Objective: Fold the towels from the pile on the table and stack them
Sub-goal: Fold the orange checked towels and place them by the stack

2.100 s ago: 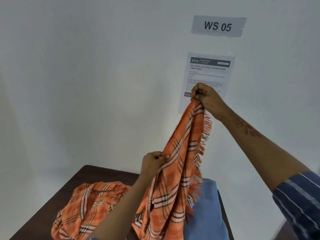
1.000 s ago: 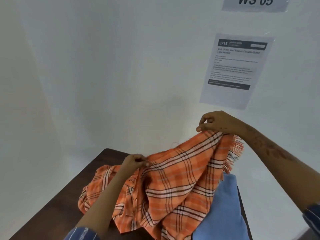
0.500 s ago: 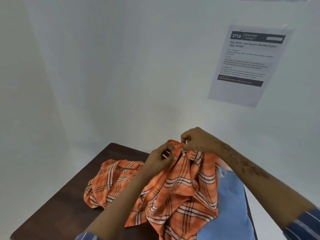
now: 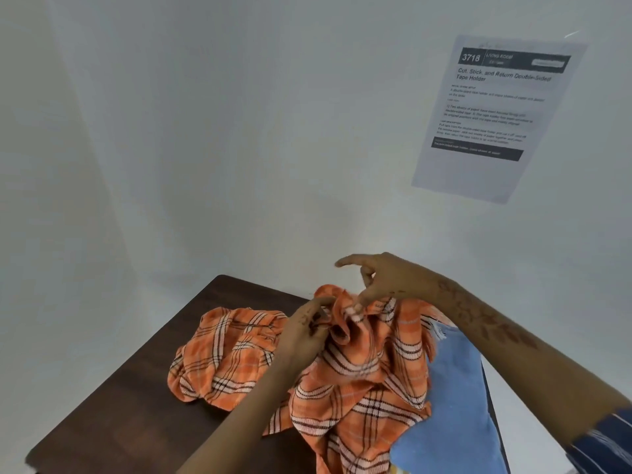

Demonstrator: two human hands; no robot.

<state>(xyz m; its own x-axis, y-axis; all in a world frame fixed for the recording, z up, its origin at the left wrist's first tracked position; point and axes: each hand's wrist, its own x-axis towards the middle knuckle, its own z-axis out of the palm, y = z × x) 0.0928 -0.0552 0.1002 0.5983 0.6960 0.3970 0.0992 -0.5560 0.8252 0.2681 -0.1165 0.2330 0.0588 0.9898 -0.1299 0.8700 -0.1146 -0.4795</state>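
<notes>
Orange plaid towel [image 4: 359,367] is bunched at its top edge, both hands on it. Left hand [image 4: 307,331] has fingers curled into the gathered fabric, gripping it from the left side of the bunch. Right hand [image 4: 386,280] pinches the same gathered edge from above-right with thumb and lower fingers; index finger sticks out straight, pointing left, off the cloth. Hands are near each other, only the top fold of the bunch between them.

Below the hands the towel hangs in loose folds: orange ground, white stripes edged in dark lines, fringe along its right edge. Lower part drapes down toward the camera over the brown table [image 4: 130,398].

Left of the left hand, a second orange plaid towel [image 4: 225,354] lies crumpled on the table, touching or overlapped by the held one; the boundary between them is hard to trace behind the left forearm.

Right of and below the right hand, a blue cloth [image 4: 455,412] lies flat, partly under the hanging towel; its bottom end is cut off by the frame. Small white tag near its upper left edge, unreadable.

Right forearm shows dark leaf-pattern marks; striped blue sleeve [image 4: 605,446] is cut off at the corner.

Up-right of the hands, a printed sheet [image 4: 492,118] on the white wall, headed "3718"; body text mostly illegible.
</notes>
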